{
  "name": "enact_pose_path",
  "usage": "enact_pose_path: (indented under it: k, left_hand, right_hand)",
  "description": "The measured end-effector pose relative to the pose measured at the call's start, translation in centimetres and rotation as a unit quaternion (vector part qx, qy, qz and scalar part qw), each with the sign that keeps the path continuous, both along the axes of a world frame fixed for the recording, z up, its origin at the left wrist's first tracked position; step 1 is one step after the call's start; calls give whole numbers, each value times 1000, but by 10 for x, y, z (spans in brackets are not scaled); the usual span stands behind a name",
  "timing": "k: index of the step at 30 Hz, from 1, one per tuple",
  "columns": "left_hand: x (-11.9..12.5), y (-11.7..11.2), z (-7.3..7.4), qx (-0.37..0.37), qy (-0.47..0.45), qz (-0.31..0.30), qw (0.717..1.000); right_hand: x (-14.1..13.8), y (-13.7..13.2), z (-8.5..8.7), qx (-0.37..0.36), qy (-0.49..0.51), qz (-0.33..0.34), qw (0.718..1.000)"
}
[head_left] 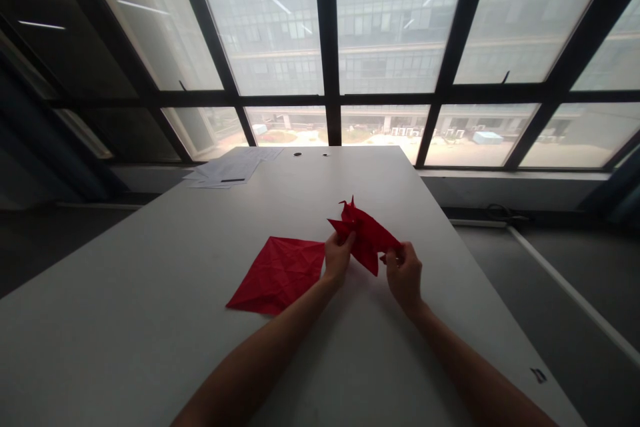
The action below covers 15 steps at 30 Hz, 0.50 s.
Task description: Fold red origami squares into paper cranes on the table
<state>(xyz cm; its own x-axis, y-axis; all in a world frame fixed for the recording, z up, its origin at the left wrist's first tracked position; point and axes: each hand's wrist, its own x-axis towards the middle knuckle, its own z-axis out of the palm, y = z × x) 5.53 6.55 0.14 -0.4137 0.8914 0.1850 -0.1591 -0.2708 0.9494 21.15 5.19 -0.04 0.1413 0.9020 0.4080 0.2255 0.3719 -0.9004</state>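
Between my two hands is a red folded paper figure (373, 232) with pointed tips at its far end and wide flaps toward the right. My left hand (339, 257) pinches it near its left side, thumb on top. At the right corner, my right hand (404, 273) grips the paper's edge between thumb and fingers. The figure is held just over the white table; whether any part touches it I cannot tell. Left of my hands lies a creased red sheet of paper (277, 273), spread out flat, its right edge partly behind my left hand and forearm.
White papers with a dark strip (230, 170) lie at the table's far left. Two small round marks or holes (297, 155) are near the far edge. A small dark-and-white tag (539, 375) sits near the right edge. Large windows (380, 20) stand beyond the table (165, 280).
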Motion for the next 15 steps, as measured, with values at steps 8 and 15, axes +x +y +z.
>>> enact_pose_path:
  k: [8,15]
  left_hand:
    - [-1,4,-2,-72,-153,-3,985]
    - [-4,6,-2,-65,-181,-36,981]
  right_hand:
    - [8,10,-5,8,54,-62,997]
    - [13,21,-5,17,98,-77,992]
